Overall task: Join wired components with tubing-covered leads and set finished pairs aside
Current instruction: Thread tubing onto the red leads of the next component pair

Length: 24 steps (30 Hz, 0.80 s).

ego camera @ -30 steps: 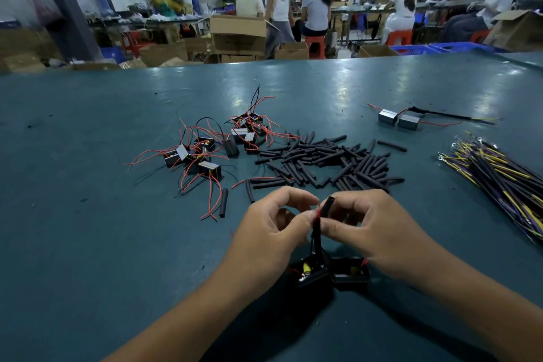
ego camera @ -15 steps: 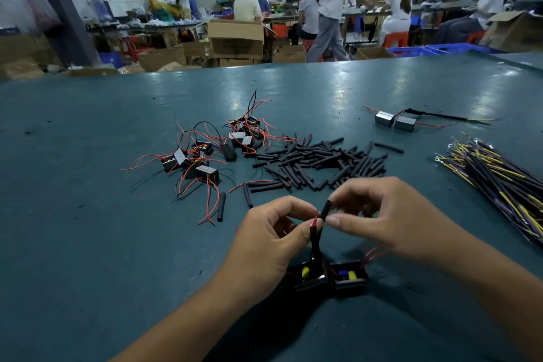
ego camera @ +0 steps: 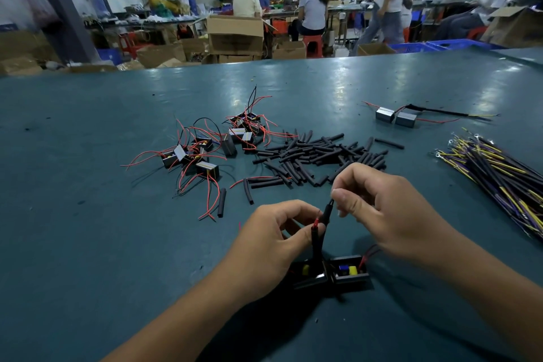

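A: The teal table (ego camera: 88, 244) carries everything, sorted into zones. Why is it laid out that way?

B: Probably so each stock sits within reach. The bundle of yellow and dark leads (ego camera: 499, 182) lies at the right edge, the pile of black tubing pieces (ego camera: 317, 156) sits in the middle, and the loose wired components (ego camera: 205, 153) with red and black wires lie to its left.

A: And the two grey blocks far right?

B: That finished pair (ego camera: 396, 117) rests well apart from the stock, with a tubing-covered lead trailing to the right. It looks like the set-aside spot.

A: Where is the piece in work?

B: Just in front of the person. Two black components (ego camera: 332, 273) stand side by side, touching, open tops up, likely so their wires rise together.

A: What are the hands doing?

B: They are close together above those components. The left hand (ego camera: 273, 244) pinches a tube-covered wire with a red tip (ego camera: 316, 222) and holds it upright. The right hand (ego camera: 390, 214) pinches the top of a short black sleeve (ego camera: 327, 213) beside that tip. The person seems to be steadying one lead while working the sleeve over the joint.
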Each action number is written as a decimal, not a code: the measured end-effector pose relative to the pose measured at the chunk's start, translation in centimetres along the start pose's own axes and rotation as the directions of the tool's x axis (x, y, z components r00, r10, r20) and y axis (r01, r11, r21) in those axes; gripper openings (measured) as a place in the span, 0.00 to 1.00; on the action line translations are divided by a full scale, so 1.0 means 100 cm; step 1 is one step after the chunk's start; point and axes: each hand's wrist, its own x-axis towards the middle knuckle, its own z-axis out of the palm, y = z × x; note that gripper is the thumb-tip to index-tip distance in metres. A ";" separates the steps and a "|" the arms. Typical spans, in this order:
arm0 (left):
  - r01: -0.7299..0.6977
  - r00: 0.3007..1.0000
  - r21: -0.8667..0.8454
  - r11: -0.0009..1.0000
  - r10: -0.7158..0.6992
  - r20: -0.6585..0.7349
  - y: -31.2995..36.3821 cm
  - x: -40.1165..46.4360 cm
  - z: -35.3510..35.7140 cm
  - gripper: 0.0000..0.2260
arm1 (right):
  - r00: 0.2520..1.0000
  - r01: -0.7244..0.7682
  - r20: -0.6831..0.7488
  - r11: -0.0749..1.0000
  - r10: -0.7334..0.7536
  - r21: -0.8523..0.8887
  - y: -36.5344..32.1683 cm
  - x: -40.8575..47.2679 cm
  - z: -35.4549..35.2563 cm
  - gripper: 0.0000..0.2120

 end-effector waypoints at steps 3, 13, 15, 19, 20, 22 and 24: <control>0.046 0.997 -0.009 0.999 -0.046 0.054 -0.001 0.000 0.000 0.04 | 1.000 -0.008 -0.011 1.000 0.008 -0.023 0.001 0.000 0.000 0.06; 0.102 0.990 -0.147 0.984 -0.086 0.116 0.002 -0.001 0.003 0.04 | 0.997 0.073 0.004 0.994 -0.073 0.082 -0.016 -0.006 -0.007 0.11; 0.070 0.994 -0.134 0.989 -0.056 0.099 0.002 -0.001 0.003 0.05 | 0.984 0.067 0.161 0.994 -0.080 0.082 -0.020 -0.011 -0.003 0.13; 0.029 0.994 -0.065 0.997 -0.022 0.106 0.004 -0.003 0.002 0.05 | 0.957 0.095 0.279 0.995 -0.081 -0.034 -0.018 -0.013 0.006 0.06; 0.020 0.993 -0.043 0.999 -0.015 0.113 0.005 -0.003 0.001 0.05 | 0.957 0.078 0.283 0.997 -0.066 -0.029 -0.018 -0.013 0.005 0.05; 0.010 0.993 -0.017 1.000 -0.008 0.121 0.007 -0.003 0.000 0.06 | 0.949 0.029 0.313 1.000 -0.030 0.009 -0.018 -0.012 0.000 0.05; 0.006 0.991 0.019 1.000 -0.008 0.130 0.007 -0.003 -0.002 0.10 | 0.940 -0.011 0.342 1.000 0.002 0.026 -0.018 -0.011 -0.003 0.06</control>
